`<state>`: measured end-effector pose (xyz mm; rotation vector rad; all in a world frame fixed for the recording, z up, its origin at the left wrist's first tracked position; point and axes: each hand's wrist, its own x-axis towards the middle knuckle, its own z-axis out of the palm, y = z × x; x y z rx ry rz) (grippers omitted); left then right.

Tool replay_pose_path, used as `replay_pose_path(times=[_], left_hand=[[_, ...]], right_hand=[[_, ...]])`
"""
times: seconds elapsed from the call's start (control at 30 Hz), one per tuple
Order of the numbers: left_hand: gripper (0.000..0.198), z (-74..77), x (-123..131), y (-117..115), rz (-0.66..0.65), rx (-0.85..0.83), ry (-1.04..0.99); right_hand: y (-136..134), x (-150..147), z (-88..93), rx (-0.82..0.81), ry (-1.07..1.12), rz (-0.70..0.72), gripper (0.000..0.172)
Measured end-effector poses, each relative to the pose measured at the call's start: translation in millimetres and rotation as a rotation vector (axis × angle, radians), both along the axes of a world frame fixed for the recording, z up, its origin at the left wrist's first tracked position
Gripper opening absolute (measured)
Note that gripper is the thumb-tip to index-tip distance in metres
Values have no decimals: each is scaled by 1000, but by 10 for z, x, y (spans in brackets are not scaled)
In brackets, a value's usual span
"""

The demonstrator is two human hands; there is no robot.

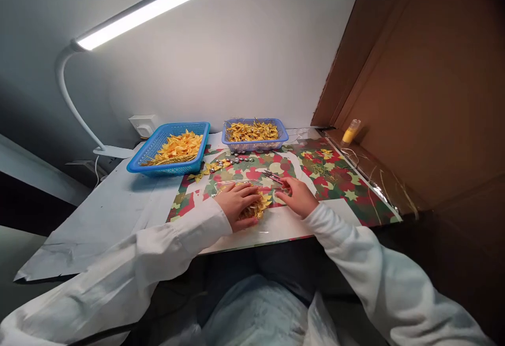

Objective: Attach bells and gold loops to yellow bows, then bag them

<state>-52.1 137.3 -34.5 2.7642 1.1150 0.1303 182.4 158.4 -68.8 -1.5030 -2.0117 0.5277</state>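
My left hand (239,204) lies with its fingers stretched out over a clear plastic bag of gold ribbon bows (258,207), covering part of it. To the right of the bag, my right hand (298,196) is closed on a small pair of thread snips (273,177), whose blades point left and away from me. Just beyond the bag are loose gold bows (213,167) and several small silver bells (236,160). All of this rests on a camouflage-patterned sheet (351,180).
A blue basket (138,168) of yellow ribbon bows stands at the back left. Behind the bells sits a smaller basket (255,145) with gold bows. Thin gold wire bits (321,169) and a yellow-filled bottle (351,131) are at right. A lamp (165,9) hangs overhead.
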Motion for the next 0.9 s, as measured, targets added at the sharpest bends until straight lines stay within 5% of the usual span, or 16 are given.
replay_pose_path(times=[0.13,0.23,0.33,0.4,0.57,0.7,0.9], left_hand=[[65,194,-101,323,-59,-133,-148],[62,293,-114,694,46,-240,-257],[62,239,14,1011,195,-612,-415],[55,127,131,1147,172,-739,-440],[51,-158,227,1278,204,-837,-598],[56,-220,141,1279,248,-840,-725],[48,-193,101,1258,228,-843,-809]], right_hand=[[209,-141,-57,-36,-12,-33,4],[301,-166,16,-47,19,-9,11],[389,-177,130,-86,87,65,12],[464,-202,186,-109,134,101,13],[631,-325,226,-61,211,41,11],[632,-428,263,96,217,-64,7],[516,-601,330,130,-208,-76,15]])
